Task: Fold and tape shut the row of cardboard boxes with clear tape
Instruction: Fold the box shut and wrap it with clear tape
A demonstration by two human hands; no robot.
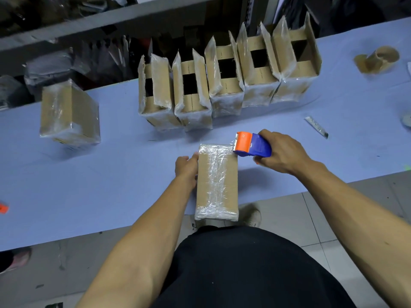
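A closed cardboard box (216,181) lies at the near edge of the blue table (111,185), with clear tape running along its top seam. My left hand (186,168) holds its left side near the far end. My right hand (281,152) grips a blue and orange tape dispenser (252,145), whose orange head touches the box's far right corner. Behind stands a row of several open boxes (224,78) with their flaps upright. One taped box (70,112) sits apart at the left.
Empty cardboard tape cores (375,60) lie at the far right. A small cutter (317,126) rests right of the row. An orange object (3,207) shows at the left edge. Shelving with bags stands behind the table. Tiled floor lies below the table's near edge.
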